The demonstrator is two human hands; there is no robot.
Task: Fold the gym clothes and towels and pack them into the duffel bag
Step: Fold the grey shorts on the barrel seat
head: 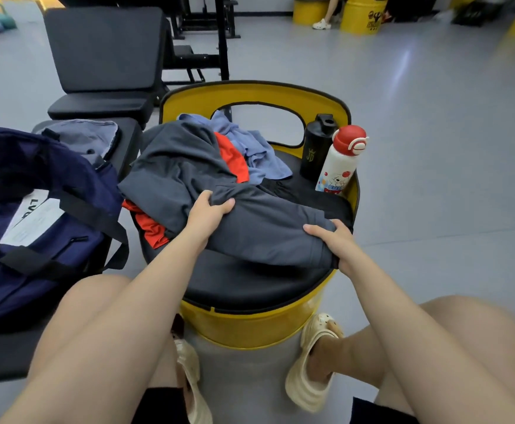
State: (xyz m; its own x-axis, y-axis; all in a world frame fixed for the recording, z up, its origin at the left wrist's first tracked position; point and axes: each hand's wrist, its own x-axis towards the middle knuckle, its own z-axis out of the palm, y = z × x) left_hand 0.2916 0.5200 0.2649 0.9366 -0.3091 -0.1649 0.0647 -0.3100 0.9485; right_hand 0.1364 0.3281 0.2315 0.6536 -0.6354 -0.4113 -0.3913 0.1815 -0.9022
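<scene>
On the drum seat (250, 280) we see both hands gripping the grey garment (259, 231): L hand (208, 211) mid-fabric, R hand (337, 243) at its near-right edge.

We reach both bare arms forward from our lap, knees apart below them. Our left hand (209, 209) sits farther out, fingers and thumb curled into a pinch on a bunched fold of the grey garment (268, 234). Our right hand (337, 244) is nearer and off to the side, fingers hooked over the garment's edge, thumb tucked beneath.
</scene>
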